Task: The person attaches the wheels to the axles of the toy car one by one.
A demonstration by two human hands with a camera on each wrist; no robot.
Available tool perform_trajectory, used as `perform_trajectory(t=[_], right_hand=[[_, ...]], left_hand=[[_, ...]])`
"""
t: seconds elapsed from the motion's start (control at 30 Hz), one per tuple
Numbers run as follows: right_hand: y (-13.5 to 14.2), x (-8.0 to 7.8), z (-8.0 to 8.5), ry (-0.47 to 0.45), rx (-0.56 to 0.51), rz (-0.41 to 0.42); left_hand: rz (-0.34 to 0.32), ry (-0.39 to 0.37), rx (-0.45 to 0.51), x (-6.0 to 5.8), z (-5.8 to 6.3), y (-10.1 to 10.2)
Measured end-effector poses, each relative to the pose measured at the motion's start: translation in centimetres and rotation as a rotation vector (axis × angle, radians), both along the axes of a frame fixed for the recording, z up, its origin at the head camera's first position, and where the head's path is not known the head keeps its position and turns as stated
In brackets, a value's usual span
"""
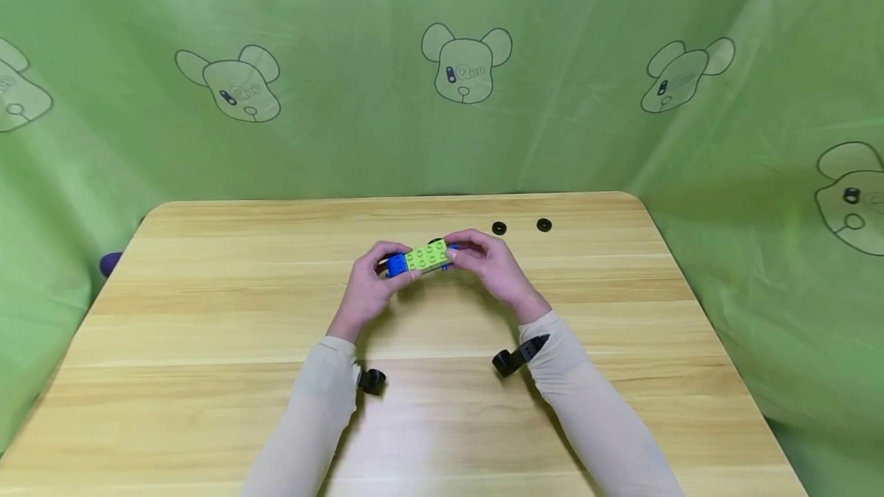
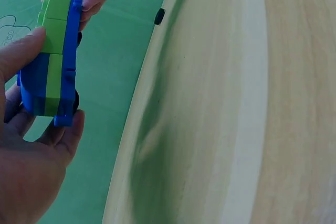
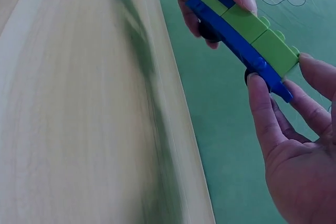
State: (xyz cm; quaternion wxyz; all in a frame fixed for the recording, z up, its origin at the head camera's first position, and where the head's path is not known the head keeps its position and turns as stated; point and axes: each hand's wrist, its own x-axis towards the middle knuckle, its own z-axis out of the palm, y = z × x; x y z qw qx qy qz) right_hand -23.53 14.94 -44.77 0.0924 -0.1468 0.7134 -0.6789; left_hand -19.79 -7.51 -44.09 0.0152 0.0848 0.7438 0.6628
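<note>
Above the far half of the table, both hands hold a toy block car (image 1: pixel 427 255) between them. It has a blue base (image 2: pixel 68 66), lime green studded bricks (image 3: pixel 262 31) and a blue brick at its left end. My left hand (image 1: pixel 367 284) grips the blue end, its thumb along the near side. At the other end my right hand (image 1: pixel 496 271) pinches the car between thumb and fingers. Black wheels (image 3: pixel 210 32) show under the base, partly hidden by fingers. Behind the right hand lie two loose black wheels, one nearer (image 1: pixel 499 228) and one farther right (image 1: pixel 544 225).
The wooden table (image 1: pixel 442 420) has rounded far corners, and its back edge runs close behind the hands. A green curtain (image 1: pixel 359 136) with mouse-head drawings hangs around it. Small black devices (image 1: pixel 373 382) are strapped to both sleeved wrists. Something purple (image 1: pixel 109 263) pokes out at the left edge.
</note>
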Motion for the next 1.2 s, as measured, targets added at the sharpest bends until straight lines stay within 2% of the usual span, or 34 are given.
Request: perform_trajectory(t=[0.2, 0.37, 0.5, 0.83, 1.2], right_hand=[[0.1, -0.2, 0.0, -0.01, 0.013, 0.013], [0.4, -0.3, 0.0, -0.004, 0.013, 0.034], [0.4, -0.4, 0.0, -0.011, 0.023, 0.021], [0.1, -0.6, -0.1, -0.017, 0.048, 0.016], [-0.2, -0.6, 0.1, -0.016, 0.079, -0.01]], left_hand=[[0.0, 0.03, -0.019, -1.3, -2.9, -0.2], [-0.025, -0.001, -0.074, -1.1, -2.8, -0.2], [-0.031, 0.003, -0.097, -1.0, -2.8, -0.1], [-0.049, 0.026, -0.082, -0.9, -3.2, 0.1], [-0.049, 0.002, -0.054, -0.7, -3.3, 0.0]])
